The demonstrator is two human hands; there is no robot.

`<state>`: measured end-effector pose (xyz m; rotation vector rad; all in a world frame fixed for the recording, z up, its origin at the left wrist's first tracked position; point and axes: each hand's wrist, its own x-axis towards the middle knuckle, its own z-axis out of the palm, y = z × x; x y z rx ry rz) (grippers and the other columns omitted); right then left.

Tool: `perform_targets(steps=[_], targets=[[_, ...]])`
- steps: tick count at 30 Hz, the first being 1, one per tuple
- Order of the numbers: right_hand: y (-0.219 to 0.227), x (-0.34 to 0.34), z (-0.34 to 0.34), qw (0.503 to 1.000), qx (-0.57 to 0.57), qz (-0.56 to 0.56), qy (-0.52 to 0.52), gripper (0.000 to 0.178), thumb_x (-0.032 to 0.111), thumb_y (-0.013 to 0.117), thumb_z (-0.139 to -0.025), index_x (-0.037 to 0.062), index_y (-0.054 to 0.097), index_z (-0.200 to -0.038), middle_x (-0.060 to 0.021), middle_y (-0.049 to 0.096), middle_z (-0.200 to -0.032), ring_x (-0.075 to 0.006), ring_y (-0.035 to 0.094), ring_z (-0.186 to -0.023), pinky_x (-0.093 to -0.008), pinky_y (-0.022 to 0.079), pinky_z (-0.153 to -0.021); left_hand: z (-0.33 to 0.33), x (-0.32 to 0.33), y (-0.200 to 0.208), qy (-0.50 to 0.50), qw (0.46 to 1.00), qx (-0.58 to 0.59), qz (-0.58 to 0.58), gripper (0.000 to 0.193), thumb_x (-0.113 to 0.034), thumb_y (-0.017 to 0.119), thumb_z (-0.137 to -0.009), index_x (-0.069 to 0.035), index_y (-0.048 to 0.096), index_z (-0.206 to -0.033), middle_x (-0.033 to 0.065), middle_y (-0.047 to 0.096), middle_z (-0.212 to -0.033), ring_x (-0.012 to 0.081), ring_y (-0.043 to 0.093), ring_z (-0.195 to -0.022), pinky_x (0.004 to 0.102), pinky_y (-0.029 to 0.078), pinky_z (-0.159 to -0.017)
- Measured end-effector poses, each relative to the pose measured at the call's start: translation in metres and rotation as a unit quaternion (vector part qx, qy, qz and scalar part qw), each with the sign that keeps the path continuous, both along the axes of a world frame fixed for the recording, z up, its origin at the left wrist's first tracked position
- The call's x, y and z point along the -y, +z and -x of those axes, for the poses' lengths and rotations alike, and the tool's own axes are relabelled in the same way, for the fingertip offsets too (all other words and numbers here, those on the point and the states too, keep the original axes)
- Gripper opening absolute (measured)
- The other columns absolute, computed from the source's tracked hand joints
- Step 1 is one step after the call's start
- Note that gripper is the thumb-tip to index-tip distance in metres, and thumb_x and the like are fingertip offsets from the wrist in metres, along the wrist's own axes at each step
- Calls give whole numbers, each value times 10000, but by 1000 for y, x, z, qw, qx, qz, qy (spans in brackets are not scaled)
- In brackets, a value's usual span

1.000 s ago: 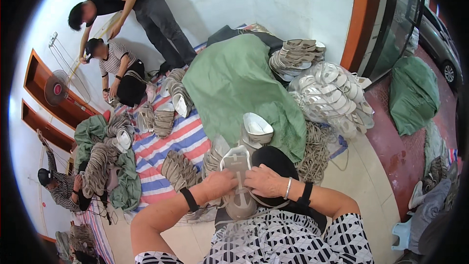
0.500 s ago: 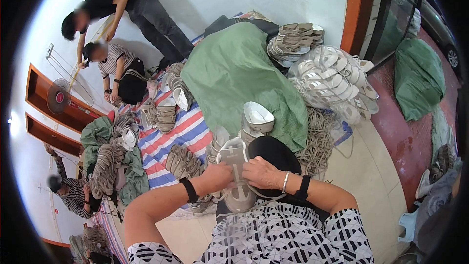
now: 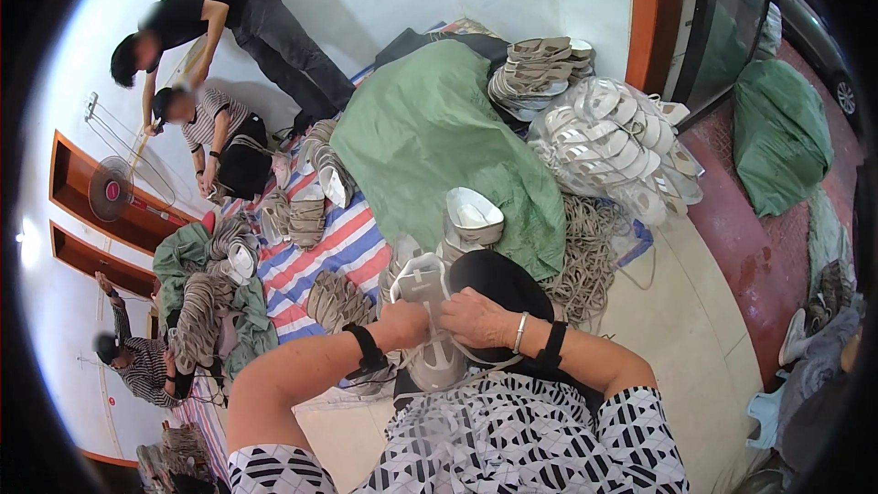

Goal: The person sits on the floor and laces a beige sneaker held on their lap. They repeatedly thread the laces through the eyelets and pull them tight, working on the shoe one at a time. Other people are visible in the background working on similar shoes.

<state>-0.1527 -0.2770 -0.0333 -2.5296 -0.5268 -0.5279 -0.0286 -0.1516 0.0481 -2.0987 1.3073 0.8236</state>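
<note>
A beige shoe upper (image 3: 436,368) rests on my lap, its pale-lined opening facing away from me. My left hand (image 3: 402,324) is closed on its left edge, with the fingertips turned in toward the middle. From the other side my right hand (image 3: 477,318) pinches at the right edge, close to the left fingers. A thin lace (image 3: 489,369) trails from the upper below my right wrist. Exactly what lies between the fingertips is too small to make out. Just beyond the hands stands a stack of uppers with a white-lined top piece (image 3: 474,210).
A green cloth (image 3: 448,137) covers a heap ahead. To its right lie bagged uppers (image 3: 608,137) and a tangle of laces (image 3: 585,261). More uppers (image 3: 338,302) sit on a striped sheet (image 3: 302,279). Several people (image 3: 206,27) are at the left. A black round thing (image 3: 503,288) touches my right hand.
The upper and both hands have shifted slightly left in the picture, as has the whole scene. My left hand has turned inward, its fingers closer to the middle of the upper.
</note>
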Motion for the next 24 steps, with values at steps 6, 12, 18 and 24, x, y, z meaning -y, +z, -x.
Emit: perform_targets(steps=[6,12,18,24], targets=[[-6,5,0,1000,11,12,-14,150,182,680,-679,109,598,-781,-42,528,-844,-216,541,-838,-350,404,-715,-2,3,-11,12,998,11,55,230,-294,632,-731,-80,706,-777,148,674,-761,329,672,-770,447,521,-671],[-11,3,2,999,28,-18,-4,139,179,682,-672,109,598,-758,-46,525,-841,-218,537,-825,-351,402,-713,-30,-7,-25,237,928,-82,274,275,-286,528,-827,-48,654,-769,113,638,-670,233,608,-569,354,476,-530],[-15,-6,-2,999,26,-13,-35,60,166,620,-721,113,601,-698,-42,523,-814,-210,536,-824,-348,392,-722,-23,-1,-37,343,803,-355,335,301,-249,387,-954,-13,548,-857,25,530,-616,103,462,-443,235,370,-397],[3,-10,14,996,13,22,-82,55,152,578,-730,130,604,-687,-35,518,-795,-198,519,-804,-373,368,-740,-27,-3,-36,281,841,-412,212,238,-233,520,-903,-5,582,-876,48,547,-642,130,578,-587,275,489,-513]])
